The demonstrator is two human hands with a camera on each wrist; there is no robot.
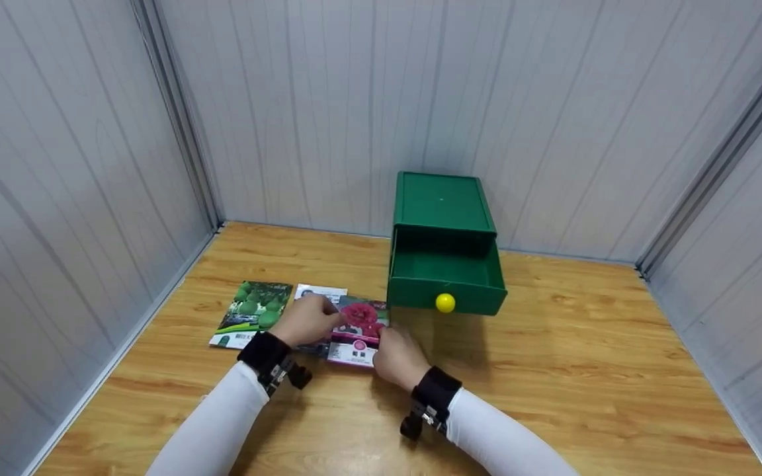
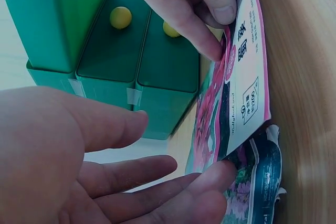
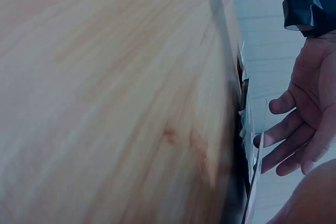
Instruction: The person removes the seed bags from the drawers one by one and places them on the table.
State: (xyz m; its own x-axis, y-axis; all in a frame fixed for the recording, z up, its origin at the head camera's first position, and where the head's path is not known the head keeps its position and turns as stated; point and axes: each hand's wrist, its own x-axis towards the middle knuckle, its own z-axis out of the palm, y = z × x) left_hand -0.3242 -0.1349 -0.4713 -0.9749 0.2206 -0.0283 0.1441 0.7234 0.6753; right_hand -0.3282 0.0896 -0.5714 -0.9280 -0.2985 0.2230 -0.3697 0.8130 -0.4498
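A seed packet with a pink flower (image 1: pixel 361 318) lies tilted between the two hands, its right edge raised in the left wrist view. My right hand (image 1: pixel 399 357) pinches that packet by its right edge, thumb on the printed face. On the other side, my left hand (image 1: pixel 308 320) has its fingers extended, fingertips right at the packet's left edge and the thumb apart. Partly hidden beneath is a second packet (image 2: pixel 252 182) with purple flowers. Left of them, a packet picturing green fruits (image 1: pixel 255 307) lies flat, its lower right corner covered by the left hand.
A green drawer cabinet (image 1: pixel 444 198) stands behind and to the right, near the back wall. Its top drawer (image 1: pixel 447 268) is pulled out, bare inside, with a yellow knob (image 1: pixel 445 303). Two lower drawers are closed in the left wrist view. Panel walls surround the wooden table (image 1: pixel 586 370).
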